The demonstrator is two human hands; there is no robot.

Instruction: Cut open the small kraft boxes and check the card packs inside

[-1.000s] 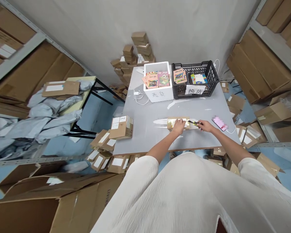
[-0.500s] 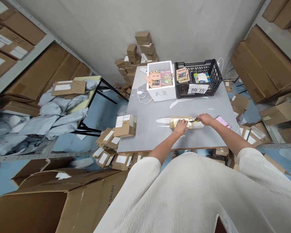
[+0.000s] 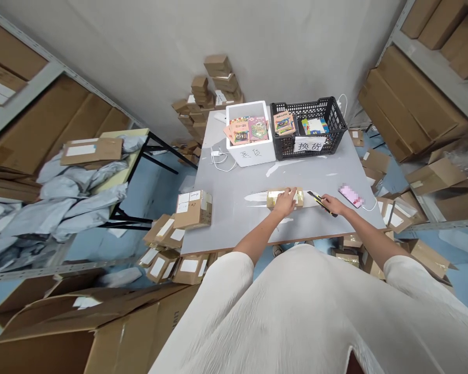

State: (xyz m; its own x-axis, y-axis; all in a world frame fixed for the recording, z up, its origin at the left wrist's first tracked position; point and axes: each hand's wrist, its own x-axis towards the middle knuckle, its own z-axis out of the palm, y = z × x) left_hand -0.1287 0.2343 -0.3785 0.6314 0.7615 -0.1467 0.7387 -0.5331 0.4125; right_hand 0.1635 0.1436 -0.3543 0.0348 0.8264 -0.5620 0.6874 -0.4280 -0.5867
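Note:
A small cardboard box (image 3: 299, 198) with shiny tape lies on the grey table. My left hand (image 3: 284, 202) rests on top of it, fingers spread across the upper face. To the right of the box, my right hand (image 3: 333, 203) is closed around a black and yellow utility knife (image 3: 320, 201). The knife points up and left, and its tip is apart from the box. Farther right on the table lies a pink-patterned phone (image 3: 351, 196) with a white cable attached.
Behind the box stand a white foam box (image 3: 253, 156) and a black plastic crate (image 3: 337, 136), both holding colourful booklets. A taped carton (image 3: 193, 210) sits at the table's left edge (image 3: 203, 249). Parcels (image 3: 81, 182) cover a side table, and cartons (image 3: 218, 78) are stacked against the wall.
My right hand has drawn the knife away from the box, to the right and slightly toward me. My left hand stays on the box with its fingers more spread. The view has shifted slightly.

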